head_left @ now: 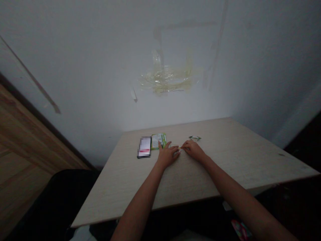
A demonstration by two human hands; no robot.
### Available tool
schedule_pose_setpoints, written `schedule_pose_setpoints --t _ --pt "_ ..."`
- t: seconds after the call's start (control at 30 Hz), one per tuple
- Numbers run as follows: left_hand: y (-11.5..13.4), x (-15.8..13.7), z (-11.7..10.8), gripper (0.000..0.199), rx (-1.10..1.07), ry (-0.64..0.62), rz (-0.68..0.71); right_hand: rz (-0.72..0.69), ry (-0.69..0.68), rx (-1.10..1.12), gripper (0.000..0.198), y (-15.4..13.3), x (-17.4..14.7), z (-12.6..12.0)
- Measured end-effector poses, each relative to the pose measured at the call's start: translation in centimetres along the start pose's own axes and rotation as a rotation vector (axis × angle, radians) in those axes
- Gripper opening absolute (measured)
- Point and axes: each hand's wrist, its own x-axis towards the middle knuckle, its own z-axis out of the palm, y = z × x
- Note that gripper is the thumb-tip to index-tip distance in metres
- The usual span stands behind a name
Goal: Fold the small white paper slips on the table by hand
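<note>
My left hand [166,156] rests low over the table, its outer fingers spread near the lower edge of a green-and-white packet [157,139]. Its thumb and forefinger close on a small, thin whitish-yellow piece [180,148], too small to identify. From the other side, my right hand [193,150] pinches the same piece, with its fingers bent together. A small green-and-white scrap [195,138], perhaps part of a wrapper, lies just beyond my right hand.
A phone [144,147] with a blurred, lit screen lies left of the packet on the pale wooden table [130,190]. Behind the table rises a wall with peeling clear tape [170,80]. Wooden panelling [30,140] stands at the left, beside a dark shape [67,190].
</note>
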Motion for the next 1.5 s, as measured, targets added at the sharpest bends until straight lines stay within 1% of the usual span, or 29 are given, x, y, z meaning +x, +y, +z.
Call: schedule_pose_setpoints --t 0.1,0.23,0.37,0.47,0.6,0.73,0.83,1.1,1.3,1.4,1.5 --pt "-0.1 0.0 -0.1 0.028 0.013 0.013 -0.030 -0.047 -0.023 -0.074 0.023 -0.5 -0.1 -0.5" --pt "-0.4 0.0 -0.1 0.028 0.038 0.022 -0.071 -0.077 -0.040 -0.112 0.021 -1.1 0.0 -0.9" --pt "-0.5 0.0 0.0 0.029 0.052 0.017 -0.087 -0.145 0.000 -0.077 0.020 -1.2 -0.1 -0.8" --pt "-0.5 0.0 -0.1 0.030 0.051 0.000 -0.089 -0.179 -0.002 -0.036 0.022 -0.9 0.0 -0.7" --pt "-0.5 0.1 -0.3 0.032 0.051 -0.024 -0.102 -0.157 -0.027 -0.042 0.023 -0.8 0.3 -0.7" --pt "-1.1 0.3 -0.5 0.031 0.044 -0.048 -0.094 -0.132 -0.069 -0.075 0.025 -1.2 0.4 -1.1" --pt "-1.6 0.4 -0.6 0.029 0.053 -0.034 -0.072 -0.114 -0.094 -0.093 0.026 -1.5 0.5 -1.4" --pt "-1.3 0.2 -0.8 0.030 0.067 0.009 -0.044 -0.170 -0.157 -0.042 0.028 -1.3 0.7 -1.9" --pt "-0.7 -0.6 -1.2 0.030 0.033 0.081 -0.035 -0.161 -0.108 0.040 0.031 -0.9 -0.1 -1.1" --pt "-0.5 -0.9 -1.1 0.027 0.026 0.079 -0.036 -0.134 -0.088 0.076 0.031 -0.9 -0.4 -0.8" --pt "-0.3 -1.0 -1.0 0.026 0.037 0.078 -0.048 -0.109 -0.096 0.095 0.032 -0.8 -0.5 -0.6"
